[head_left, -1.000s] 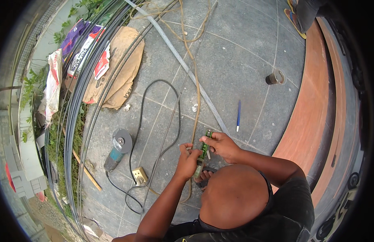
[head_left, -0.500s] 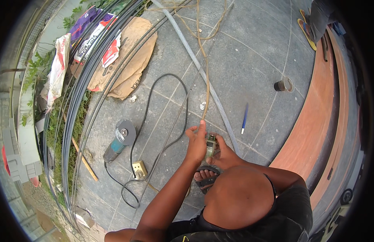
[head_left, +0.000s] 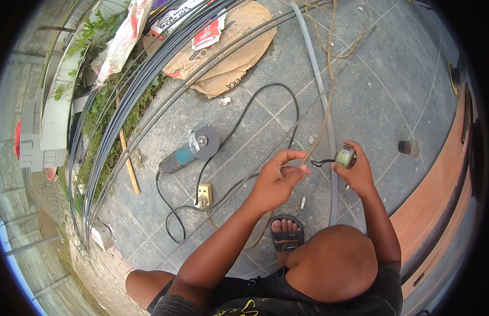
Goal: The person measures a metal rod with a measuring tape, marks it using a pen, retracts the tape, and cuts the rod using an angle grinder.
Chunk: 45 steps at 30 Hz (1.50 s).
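Basically, grey tiled floor (head_left: 381, 121) fills most of the view, its edges lost in the dark rim. Bundle of dark rods (head_left: 129, 105) curves down the left, far end cut off; some cross a brown paper sack (head_left: 250, 16) & hide part of its dark lettering. Reddish plank (head_left: 434, 181) on the right, also cut off at the rim. Grey hose (head_left: 314, 52) runs from the far edge toward the near side, passing behind the R hand's things; tan cord (head_left: 331, 58) crosses it. Black shirt (head_left: 255, 308) at the near edge w/ yellow script, partly cut off.

Angle grinder (head_left: 185, 155) lies left of ctr. L hand (head_left: 281, 176) half-curled, thumb & forefinger close together at the cord; can't tell if they pinch it or the tip of a dark strap (head_left: 322, 163). R hand (head_left: 358, 166) grips a green tape measure (head_left: 343, 157), right of the L hand; strap spans the gap. Sandal (head_left: 286, 237) nearby has a small pale label, too tiny to read. Smallest: white stub (head_left: 303, 203) on tiles.
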### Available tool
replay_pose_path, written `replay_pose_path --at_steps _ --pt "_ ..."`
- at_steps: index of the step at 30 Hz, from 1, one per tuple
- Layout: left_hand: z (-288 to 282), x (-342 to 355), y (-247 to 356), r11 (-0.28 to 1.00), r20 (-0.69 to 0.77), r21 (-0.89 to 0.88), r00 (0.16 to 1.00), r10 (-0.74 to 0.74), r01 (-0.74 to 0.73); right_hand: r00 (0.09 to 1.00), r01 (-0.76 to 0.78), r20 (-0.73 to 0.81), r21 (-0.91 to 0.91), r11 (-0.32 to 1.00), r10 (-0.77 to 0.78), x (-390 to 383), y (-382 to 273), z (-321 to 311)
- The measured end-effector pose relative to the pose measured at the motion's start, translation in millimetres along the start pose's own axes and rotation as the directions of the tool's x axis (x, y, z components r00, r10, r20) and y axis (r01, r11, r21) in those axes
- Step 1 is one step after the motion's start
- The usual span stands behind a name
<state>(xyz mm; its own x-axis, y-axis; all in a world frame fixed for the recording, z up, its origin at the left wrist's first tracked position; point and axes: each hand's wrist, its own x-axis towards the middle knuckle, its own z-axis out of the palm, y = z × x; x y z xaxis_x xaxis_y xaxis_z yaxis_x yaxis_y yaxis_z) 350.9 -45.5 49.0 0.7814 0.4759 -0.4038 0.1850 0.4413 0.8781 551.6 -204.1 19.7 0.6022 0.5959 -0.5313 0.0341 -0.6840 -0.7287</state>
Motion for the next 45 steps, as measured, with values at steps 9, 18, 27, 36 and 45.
replay_pose_path --at_steps 9,18,27,36,45 --pt "-280.8 -46.2 -2.6 0.152 -0.238 0.970 0.886 0.398 0.192 0.996 -0.080 -0.089 -0.953 0.294 -0.018 41.7 1.9 -41.6" --pt "-276.2 -24.9 -8.1 0.151 -0.245 0.964 0.951 0.186 0.219 0.731 0.668 0.085 -0.289 0.686 -0.677 9.4 -36.8 69.6" --pt "-165.6 -48.8 120.4 0.836 -0.522 0.482 0.852 0.034 0.262 0.512 0.431 0.534 0.518 0.739 -0.673 12.0 -105.1 195.7" --pt "-75.7 -38.6 163.2 0.980 -0.645 0.116 0.738 0.200 -0.164 0.321 0.002 0.469 0.869 0.496 -0.823 -20.6 -165.9 198.7" --pt "-3.9 -43.2 101.1 0.938 -0.690 0.030 0.672 0.269 -0.345 0.509 -0.194 0.600 0.779 0.597 -0.617 -39.1 -75.7 134.0"
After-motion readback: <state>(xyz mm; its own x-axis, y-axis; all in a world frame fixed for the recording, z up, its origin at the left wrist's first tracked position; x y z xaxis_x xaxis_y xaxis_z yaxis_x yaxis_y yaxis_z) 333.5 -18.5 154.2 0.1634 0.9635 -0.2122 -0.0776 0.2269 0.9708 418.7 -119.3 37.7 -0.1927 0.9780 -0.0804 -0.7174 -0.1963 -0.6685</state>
